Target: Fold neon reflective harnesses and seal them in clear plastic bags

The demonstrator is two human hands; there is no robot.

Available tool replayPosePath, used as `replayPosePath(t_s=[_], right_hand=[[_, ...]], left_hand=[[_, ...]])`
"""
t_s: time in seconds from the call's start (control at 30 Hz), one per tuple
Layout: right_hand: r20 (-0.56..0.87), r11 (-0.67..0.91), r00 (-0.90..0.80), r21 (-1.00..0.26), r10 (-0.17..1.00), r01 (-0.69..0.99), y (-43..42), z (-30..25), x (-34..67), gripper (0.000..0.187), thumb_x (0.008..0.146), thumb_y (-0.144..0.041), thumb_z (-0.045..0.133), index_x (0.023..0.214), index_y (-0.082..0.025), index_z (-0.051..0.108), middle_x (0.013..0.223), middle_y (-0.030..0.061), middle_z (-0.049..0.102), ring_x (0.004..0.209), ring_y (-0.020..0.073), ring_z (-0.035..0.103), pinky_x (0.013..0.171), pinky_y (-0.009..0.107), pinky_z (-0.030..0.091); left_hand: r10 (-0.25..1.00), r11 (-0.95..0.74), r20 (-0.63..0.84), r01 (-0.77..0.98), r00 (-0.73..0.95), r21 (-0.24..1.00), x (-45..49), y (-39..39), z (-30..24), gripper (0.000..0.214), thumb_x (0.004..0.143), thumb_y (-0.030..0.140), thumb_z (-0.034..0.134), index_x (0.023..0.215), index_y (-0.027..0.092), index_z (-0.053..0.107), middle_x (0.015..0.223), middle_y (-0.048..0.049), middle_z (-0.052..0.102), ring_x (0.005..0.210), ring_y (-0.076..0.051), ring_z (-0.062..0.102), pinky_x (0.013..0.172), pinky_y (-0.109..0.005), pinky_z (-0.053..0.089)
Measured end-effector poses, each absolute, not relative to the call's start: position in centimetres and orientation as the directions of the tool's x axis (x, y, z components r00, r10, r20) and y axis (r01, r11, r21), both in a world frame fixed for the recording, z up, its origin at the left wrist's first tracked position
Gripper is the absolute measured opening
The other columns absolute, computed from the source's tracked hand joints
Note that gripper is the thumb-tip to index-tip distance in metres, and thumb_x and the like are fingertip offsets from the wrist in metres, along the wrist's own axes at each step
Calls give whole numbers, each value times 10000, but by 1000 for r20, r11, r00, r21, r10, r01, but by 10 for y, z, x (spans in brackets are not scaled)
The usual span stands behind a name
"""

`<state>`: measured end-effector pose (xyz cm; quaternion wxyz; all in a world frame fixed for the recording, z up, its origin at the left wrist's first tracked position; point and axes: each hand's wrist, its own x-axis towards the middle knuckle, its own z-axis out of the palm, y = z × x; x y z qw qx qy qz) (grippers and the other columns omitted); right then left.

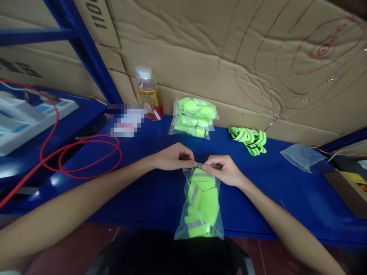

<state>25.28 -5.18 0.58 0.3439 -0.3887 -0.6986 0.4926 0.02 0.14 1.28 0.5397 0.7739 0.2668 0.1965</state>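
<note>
A wall of brown cardboard [218, 57] with red lines drawn on it fills the space far behind the grip. Under the grip lies the blue table [286, 198], which runs out to both sides of it. Well to the left of the grip, a red cable [86, 156] makes loose loops on the table, and further left sits a white device [25, 118].

The clear plastic bag [202, 206] hangs straight down from the grip, over the near edge of the table, towards the person. Inside it is a folded neon-yellow vest [200, 198] with grey reflective bands. The left hand [172, 157] pinches the top edge of the bag at its left corner, with thumb and fingers pressed together on the plastic. The right hand [225, 170] pinches the same edge just beside it, on the right, and its fingers are also closed on the plastic. The two hands nearly touch each other at the mouth of the bag.

Behind the grip, against the cardboard, rests a stack of bagged vests [193, 118]. Behind and to the right lies a loose vest [249, 139], without any bag. Further to the right lies an empty bag [299, 156], flat on the table. Behind and to the left of the grip stands a bottle [147, 93] with a yellow and red label, upright, just beside the stack.
</note>
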Motion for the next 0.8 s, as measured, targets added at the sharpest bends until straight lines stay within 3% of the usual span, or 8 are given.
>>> replayPosePath(t_s=[0.23,0.47,0.6,0.8], right_hand=[[90,206,-439,-952,894,225,-52,5,252,339,886,-469,816,861,-131,824,791,58,746,639,124,603,569,251,437],[-54,22,-364,-980,930,200,-42,10,260,478,795,-610,861,862,-141,794,551,-18,626,420,90,510,397,208,347],[-87,-20,-373,-984,924,179,-43,9,258,468,779,-582,886,897,-137,802,549,-14,642,396,73,477,369,189,297],[-58,-3,-364,-989,930,149,-48,8,255,416,751,-522,926,847,-134,807,525,-14,634,408,67,477,386,182,312]], left_hand=[[593,-336,58,181,803,924,-1,1,16,301,935,412,752,879,121,805,703,-36,713,603,-93,565,556,-183,413],[679,-222,36,159,733,962,-6,8,16,361,884,446,799,826,91,765,640,-25,663,538,-79,537,515,-181,398],[649,-178,-28,187,760,966,-5,8,15,372,878,449,792,763,102,728,610,-11,627,514,-78,515,497,-184,375],[592,-271,-15,217,806,938,-6,7,15,347,924,448,752,845,111,774,680,-31,675,572,-88,541,532,-186,392]])
